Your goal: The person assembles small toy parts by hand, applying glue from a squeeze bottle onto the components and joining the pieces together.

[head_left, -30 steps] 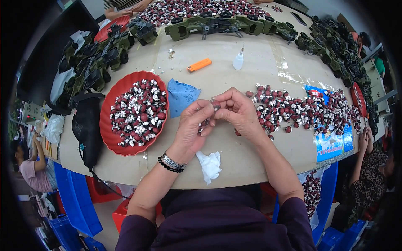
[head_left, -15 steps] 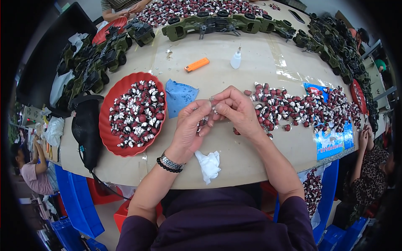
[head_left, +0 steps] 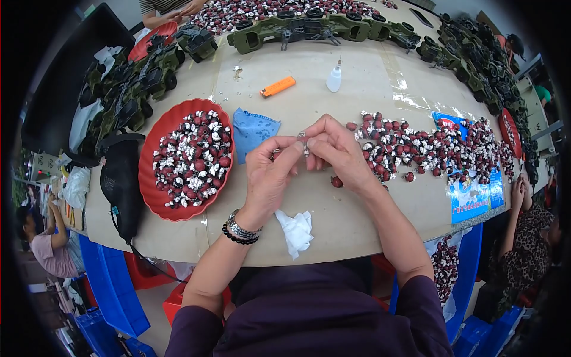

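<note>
hands meet over the counter [head_left: 357,89] middle, the left hand [head_left: 270,178] and right hand [head_left: 339,152] pinching a small silver part [head_left: 303,143] between fingertips; a loosened pinch could drop it among the red pieces [head_left: 428,149] near the right edge.

A: Even overhead light, bright. Glare patch on the table [head_left: 410,89] far right; soft shadows under both hands.

B: Fisheye bends the table edge hard. Black vignette rings the frame; near corners dim, centre sharp.
</note>
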A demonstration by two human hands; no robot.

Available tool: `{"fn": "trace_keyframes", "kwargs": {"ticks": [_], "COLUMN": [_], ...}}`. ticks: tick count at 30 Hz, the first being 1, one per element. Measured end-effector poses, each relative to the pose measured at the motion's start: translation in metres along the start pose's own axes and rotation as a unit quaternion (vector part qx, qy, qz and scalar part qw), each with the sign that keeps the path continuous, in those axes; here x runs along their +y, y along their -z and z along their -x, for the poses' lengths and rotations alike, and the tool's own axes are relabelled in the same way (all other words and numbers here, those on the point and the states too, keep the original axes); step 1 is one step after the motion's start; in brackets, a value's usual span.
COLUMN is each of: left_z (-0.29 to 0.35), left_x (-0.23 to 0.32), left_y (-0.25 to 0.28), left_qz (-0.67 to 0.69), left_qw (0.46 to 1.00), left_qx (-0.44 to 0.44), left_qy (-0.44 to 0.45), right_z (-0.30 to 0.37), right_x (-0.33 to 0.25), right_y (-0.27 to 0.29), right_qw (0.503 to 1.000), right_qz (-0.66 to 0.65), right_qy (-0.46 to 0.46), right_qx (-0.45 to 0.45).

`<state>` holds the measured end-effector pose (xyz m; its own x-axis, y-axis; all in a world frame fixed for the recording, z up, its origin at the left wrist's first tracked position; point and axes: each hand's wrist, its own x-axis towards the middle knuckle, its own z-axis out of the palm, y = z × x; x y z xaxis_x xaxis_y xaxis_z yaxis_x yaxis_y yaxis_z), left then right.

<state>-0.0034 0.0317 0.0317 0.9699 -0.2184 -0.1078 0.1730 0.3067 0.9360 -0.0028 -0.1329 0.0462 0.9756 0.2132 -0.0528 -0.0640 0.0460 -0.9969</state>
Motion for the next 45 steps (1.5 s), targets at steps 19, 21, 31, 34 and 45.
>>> {"fn": "trace_keyframes", "kwargs": {"ticks": [19,21,31,34,45], "left_z": [-0.0011,-0.0018,-0.0038,-0.0038,-0.0036], "left_x": [-0.0051,-0.0052,-0.0030,-0.0041,-0.0059], "left_y": [0.0004,0.0014,0.0023,0.0032,0.0027], "left_qz": [-0.220,-0.228,-0.277,-0.286,-0.284], "left_qw": [0.966,0.964,0.944,0.942,0.944], "left_qx": [0.039,0.036,0.027,0.031,0.025], "left_qy": [-0.127,-0.134,-0.178,-0.172,-0.166], "right_z": [0.0020,0.0026,-0.0006,-0.0014,-0.0012], "right_x": [-0.0051,-0.0059,-0.0012,0.0002,0.0007], "right_y": [-0.0022,-0.0031,0.0038,0.0045,0.0044], "right_qw": [0.998,0.999,0.998,0.998,0.996], "right_qz": [0.056,0.050,0.054,0.060,0.083], "right_qy": [-0.010,-0.005,-0.021,-0.020,-0.005], "right_qx": [0.018,0.018,-0.014,-0.024,-0.022]}}
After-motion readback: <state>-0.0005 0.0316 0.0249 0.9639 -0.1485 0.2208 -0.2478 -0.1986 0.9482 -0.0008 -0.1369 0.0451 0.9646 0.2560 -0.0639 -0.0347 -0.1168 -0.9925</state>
